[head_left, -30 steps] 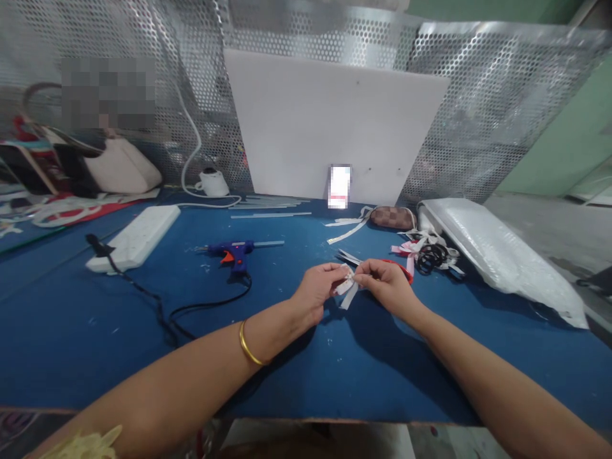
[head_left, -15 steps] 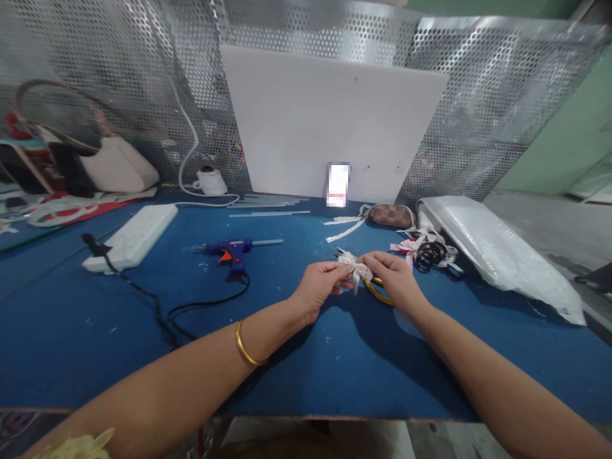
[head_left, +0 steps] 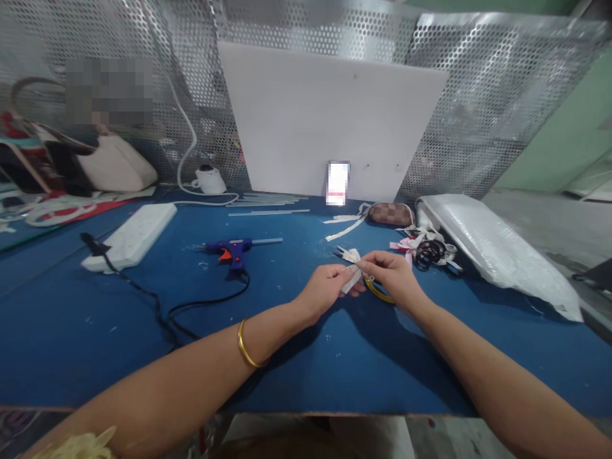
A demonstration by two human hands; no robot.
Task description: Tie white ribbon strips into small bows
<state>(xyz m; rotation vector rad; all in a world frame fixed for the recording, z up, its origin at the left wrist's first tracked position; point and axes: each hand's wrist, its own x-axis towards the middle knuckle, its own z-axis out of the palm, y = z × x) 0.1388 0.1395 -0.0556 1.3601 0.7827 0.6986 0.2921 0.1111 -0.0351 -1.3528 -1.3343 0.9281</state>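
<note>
A person's left hand and right hand meet above a blue bench, both pinching a small white ribbon bow between their fingertips, just over the middle of the bench. A yellow-handled tool lies under the right hand. A blue glue gun rests to the left, its black cord trailing toward a white power strip; loose ribbons and a plastic-wrapped bundle sit to the right
</note>
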